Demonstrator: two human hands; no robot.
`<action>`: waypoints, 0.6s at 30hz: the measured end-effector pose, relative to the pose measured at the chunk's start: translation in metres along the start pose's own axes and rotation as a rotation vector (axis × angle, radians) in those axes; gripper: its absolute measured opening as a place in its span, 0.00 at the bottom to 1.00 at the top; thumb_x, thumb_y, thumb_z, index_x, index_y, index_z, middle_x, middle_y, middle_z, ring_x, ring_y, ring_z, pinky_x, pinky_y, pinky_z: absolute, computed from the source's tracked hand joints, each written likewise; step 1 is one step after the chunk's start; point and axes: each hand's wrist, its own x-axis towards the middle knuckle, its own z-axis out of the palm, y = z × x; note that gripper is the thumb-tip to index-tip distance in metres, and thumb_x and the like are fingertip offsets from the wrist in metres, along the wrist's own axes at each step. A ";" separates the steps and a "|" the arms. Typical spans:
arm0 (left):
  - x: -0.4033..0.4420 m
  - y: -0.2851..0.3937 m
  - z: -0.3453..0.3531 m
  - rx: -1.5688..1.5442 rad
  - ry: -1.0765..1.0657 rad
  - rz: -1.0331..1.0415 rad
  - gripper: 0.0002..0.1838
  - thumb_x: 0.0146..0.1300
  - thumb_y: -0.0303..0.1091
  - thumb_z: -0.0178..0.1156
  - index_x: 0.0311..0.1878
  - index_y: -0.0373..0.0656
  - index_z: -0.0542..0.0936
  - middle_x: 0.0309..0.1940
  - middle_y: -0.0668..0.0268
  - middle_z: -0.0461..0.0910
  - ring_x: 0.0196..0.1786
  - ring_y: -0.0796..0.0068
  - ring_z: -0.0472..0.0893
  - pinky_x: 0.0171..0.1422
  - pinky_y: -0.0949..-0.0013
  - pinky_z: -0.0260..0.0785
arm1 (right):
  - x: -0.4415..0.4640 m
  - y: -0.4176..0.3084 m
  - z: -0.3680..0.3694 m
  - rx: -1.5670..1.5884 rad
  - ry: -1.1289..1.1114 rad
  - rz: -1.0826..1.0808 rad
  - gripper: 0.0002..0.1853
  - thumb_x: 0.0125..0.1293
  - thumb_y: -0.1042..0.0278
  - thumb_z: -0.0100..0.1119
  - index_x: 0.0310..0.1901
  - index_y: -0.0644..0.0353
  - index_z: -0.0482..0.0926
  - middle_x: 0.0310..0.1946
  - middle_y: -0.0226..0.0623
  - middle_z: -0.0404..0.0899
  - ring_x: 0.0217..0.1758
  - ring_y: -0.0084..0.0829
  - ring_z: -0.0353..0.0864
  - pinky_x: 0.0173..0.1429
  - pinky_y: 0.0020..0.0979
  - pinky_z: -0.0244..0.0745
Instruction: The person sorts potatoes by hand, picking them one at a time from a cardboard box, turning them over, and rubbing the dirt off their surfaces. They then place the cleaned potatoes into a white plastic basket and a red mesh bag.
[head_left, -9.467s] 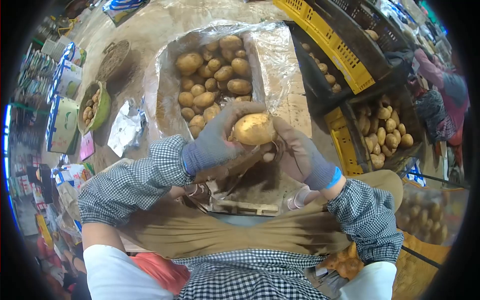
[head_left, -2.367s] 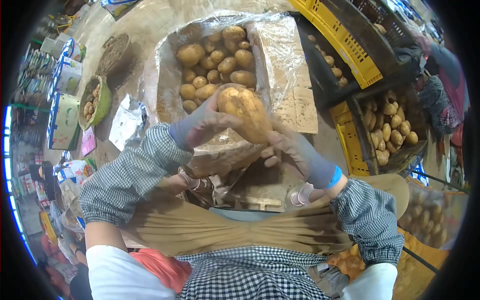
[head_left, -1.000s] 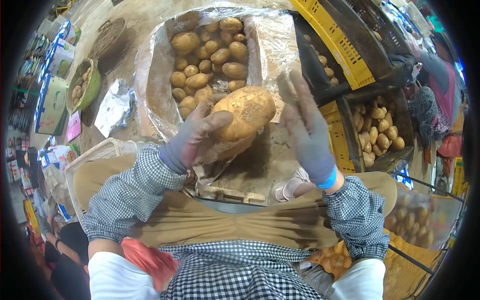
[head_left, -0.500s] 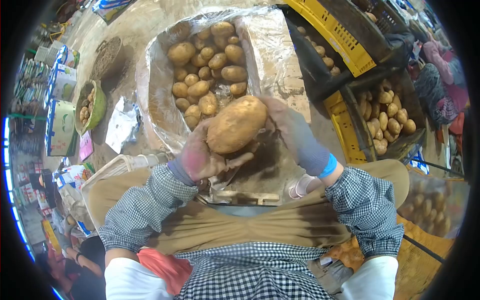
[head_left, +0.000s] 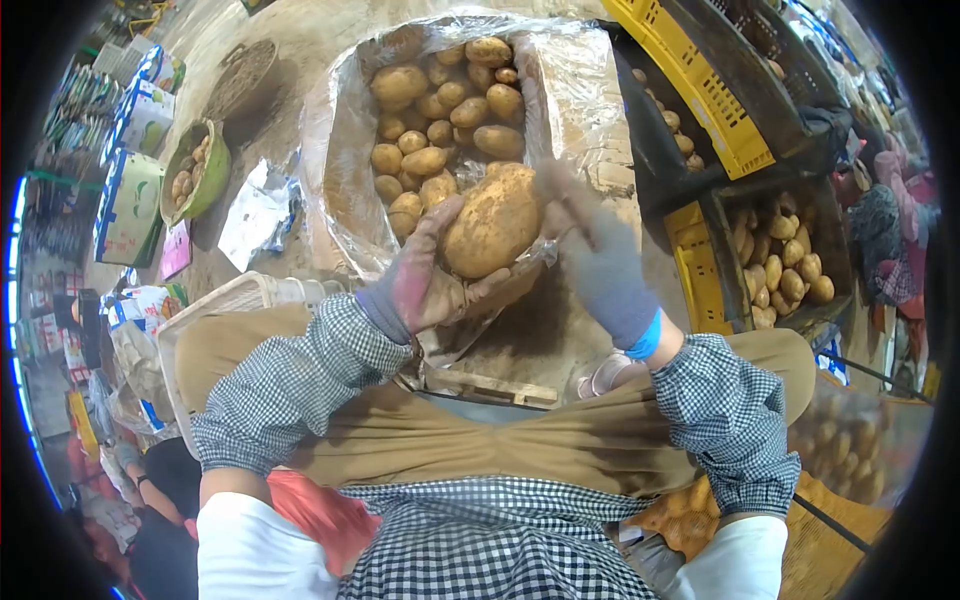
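Cradling a large, soil-marked potato (head_left: 490, 220) in a gloved left hand (head_left: 425, 275), curled round its left side and underside, at the near end of a plastic-lined box (head_left: 345, 150). Holding a gloved right hand (head_left: 600, 255) just beside the potato's right end, too blurred to tell whether touching it or how far closed. Wearing checked sleeves (head_left: 300, 385) and a blue band (head_left: 645, 335) at the right wrist. Seated with brown trousers (head_left: 500, 435) spread wide. Facing a heap of smaller potatoes (head_left: 497, 141) inside the box. Flanked on the left by a green bowl (head_left: 215, 175), a brown basin (head_left: 240, 85) beyond it, a pink card (head_left: 176, 250), a crumpled silvery sheet (head_left: 258, 215) and a white basket (head_left: 270, 290). Flanked on the right by a yellow-sided crate (head_left: 697, 270), loaded with more potatoes (head_left: 785, 270), and by an orange mesh sack (head_left: 840, 540). Sharing the space with another person (head_left: 885, 220), seen blurred at far right.
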 end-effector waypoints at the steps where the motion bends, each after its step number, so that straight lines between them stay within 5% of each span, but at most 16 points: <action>1: 0.002 -0.001 -0.005 0.002 -0.022 -0.001 0.28 0.70 0.52 0.51 0.68 0.50 0.63 0.61 0.59 0.71 0.60 0.63 0.76 0.54 0.58 0.80 | -0.003 0.007 0.005 -0.004 -0.004 -0.002 0.23 0.69 0.70 0.55 0.65 0.62 0.69 0.50 0.40 0.81 0.44 0.31 0.83 0.49 0.28 0.78; 3: 0.002 -0.002 -0.009 -0.001 -0.042 -0.001 0.27 0.72 0.52 0.48 0.68 0.49 0.63 0.61 0.60 0.71 0.62 0.63 0.75 0.55 0.60 0.79 | -0.007 0.023 0.017 -0.190 -0.099 -0.189 0.21 0.68 0.71 0.55 0.62 0.59 0.72 0.49 0.40 0.83 0.46 0.32 0.84 0.51 0.28 0.78; 7: -0.001 -0.002 -0.005 0.046 -0.040 -0.022 0.27 0.72 0.53 0.47 0.66 0.48 0.65 0.59 0.62 0.73 0.60 0.66 0.76 0.56 0.60 0.78 | -0.001 0.021 0.017 -0.253 -0.052 -0.187 0.23 0.72 0.74 0.49 0.67 0.63 0.65 0.60 0.43 0.76 0.59 0.24 0.76 0.60 0.23 0.71; 10: 0.002 -0.005 0.000 0.031 0.020 -0.019 0.28 0.71 0.56 0.47 0.65 0.48 0.66 0.57 0.60 0.75 0.55 0.65 0.79 0.49 0.62 0.81 | 0.000 0.014 0.018 -0.158 0.049 -0.178 0.24 0.69 0.72 0.54 0.66 0.58 0.68 0.55 0.43 0.80 0.52 0.28 0.82 0.55 0.25 0.75; 12: 0.002 -0.006 -0.002 0.037 0.126 -0.018 0.30 0.69 0.58 0.49 0.65 0.47 0.67 0.56 0.59 0.76 0.51 0.64 0.82 0.43 0.63 0.83 | -0.013 -0.001 0.016 -0.628 -0.310 -0.261 0.24 0.66 0.71 0.58 0.64 0.53 0.72 0.48 0.44 0.82 0.45 0.37 0.85 0.49 0.28 0.79; 13: 0.001 -0.006 -0.007 -0.004 0.074 -0.052 0.31 0.69 0.59 0.49 0.65 0.46 0.67 0.55 0.58 0.76 0.49 0.64 0.82 0.41 0.64 0.83 | -0.018 0.011 0.020 -0.635 -0.198 -0.410 0.28 0.57 0.73 0.57 0.62 0.41 0.75 0.34 0.35 0.81 0.34 0.38 0.82 0.36 0.35 0.78; 16: 0.005 -0.005 -0.017 -0.158 -0.042 -0.139 0.33 0.67 0.62 0.50 0.63 0.45 0.68 0.53 0.57 0.76 0.45 0.64 0.83 0.35 0.67 0.82 | -0.005 0.033 0.018 -0.512 0.006 -0.523 0.31 0.58 0.72 0.57 0.65 0.39 0.71 0.30 0.35 0.78 0.31 0.38 0.81 0.34 0.35 0.77; 18: 0.005 -0.003 -0.018 -0.195 -0.159 -0.202 0.35 0.69 0.65 0.39 0.63 0.43 0.67 0.51 0.54 0.75 0.42 0.64 0.81 0.35 0.67 0.80 | 0.001 0.033 0.012 -0.433 0.111 -0.498 0.32 0.59 0.72 0.57 0.67 0.38 0.68 0.28 0.34 0.77 0.30 0.38 0.80 0.32 0.36 0.76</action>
